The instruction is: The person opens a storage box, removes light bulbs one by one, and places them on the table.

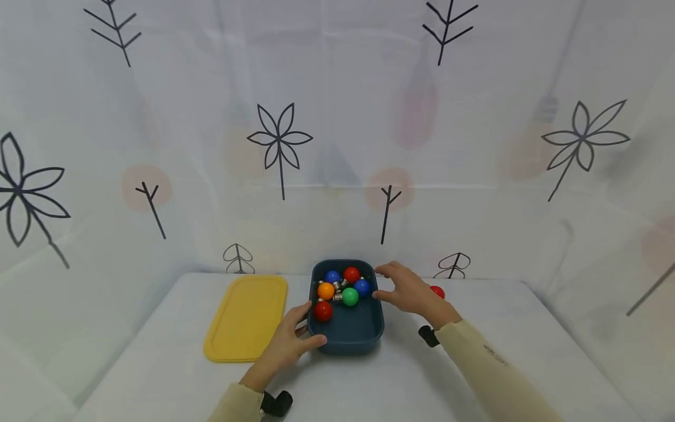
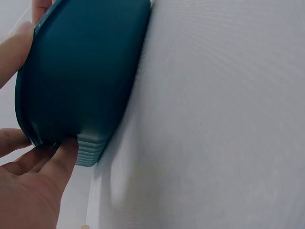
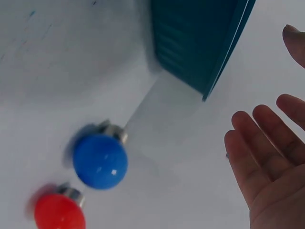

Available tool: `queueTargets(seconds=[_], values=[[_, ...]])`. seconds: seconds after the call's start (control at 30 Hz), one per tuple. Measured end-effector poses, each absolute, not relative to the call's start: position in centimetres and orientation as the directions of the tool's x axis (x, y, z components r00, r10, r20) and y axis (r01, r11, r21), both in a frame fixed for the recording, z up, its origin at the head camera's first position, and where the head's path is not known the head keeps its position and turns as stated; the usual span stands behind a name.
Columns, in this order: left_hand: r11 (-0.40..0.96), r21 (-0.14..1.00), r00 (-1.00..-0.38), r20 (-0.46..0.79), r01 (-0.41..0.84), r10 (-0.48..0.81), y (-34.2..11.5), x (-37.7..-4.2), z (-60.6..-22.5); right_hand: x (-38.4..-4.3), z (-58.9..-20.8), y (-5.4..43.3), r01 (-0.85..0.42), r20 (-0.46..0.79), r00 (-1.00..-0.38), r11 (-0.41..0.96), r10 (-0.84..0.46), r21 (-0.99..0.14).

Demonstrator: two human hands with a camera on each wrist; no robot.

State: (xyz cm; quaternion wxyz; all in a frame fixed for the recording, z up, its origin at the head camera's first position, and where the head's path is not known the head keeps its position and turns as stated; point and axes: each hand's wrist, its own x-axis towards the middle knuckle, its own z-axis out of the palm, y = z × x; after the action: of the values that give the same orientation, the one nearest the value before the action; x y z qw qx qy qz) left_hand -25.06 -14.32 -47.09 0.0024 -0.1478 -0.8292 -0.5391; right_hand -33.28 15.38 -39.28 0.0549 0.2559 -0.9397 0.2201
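A dark teal plastic bin (image 1: 348, 347) stands on the table with several coloured light bulbs inside, among them a green bulb (image 1: 350, 296) and an orange bulb (image 1: 326, 291). My left hand (image 1: 285, 346) holds the bin's near left corner, thumb at the front rim and fingers on the ridged left side (image 2: 90, 151). Beside the right rim is my right hand (image 1: 408, 290); in the right wrist view its fingers (image 3: 245, 126) are extended and apart from the bin, holding nothing. A blue bulb (image 3: 100, 161) and a red bulb (image 3: 59, 212) lie on the table near it.
A flat yellow tray or lid (image 1: 245, 319) lies on the table left of the bin. Behind the white table (image 1: 474, 375) hangs a pale cloth with plant drawings (image 1: 337, 223). In the head view my right hand and arm partly cover the loose bulbs.
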Motion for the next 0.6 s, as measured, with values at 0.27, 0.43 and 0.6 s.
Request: queueTargets(seconds=[0.27, 0.43, 0.6], values=[[0.37, 0.896, -0.957, 0.165, 0.246, 0.238, -14.3, -25.1, -47.2, -34.1, -40.4, 12.8, -0.537, 0.185, -0.84, 0.734, -0.51, -0.416], [0.373, 0.897, -0.959, 0.156, 0.239, 0.238, -14.3, -25.2, -47.2, -34.5, -41.1, 11.8, -0.532, 0.153, -0.839, 0.728, -0.522, -0.432], [0.37, 0.897, -0.957, 0.158, 0.243, 0.245, -14.3, -25.3, -47.2, -35.0, -41.4, 11.1, -0.548, 0.135, -0.822, 0.702, -0.554, -0.456]])
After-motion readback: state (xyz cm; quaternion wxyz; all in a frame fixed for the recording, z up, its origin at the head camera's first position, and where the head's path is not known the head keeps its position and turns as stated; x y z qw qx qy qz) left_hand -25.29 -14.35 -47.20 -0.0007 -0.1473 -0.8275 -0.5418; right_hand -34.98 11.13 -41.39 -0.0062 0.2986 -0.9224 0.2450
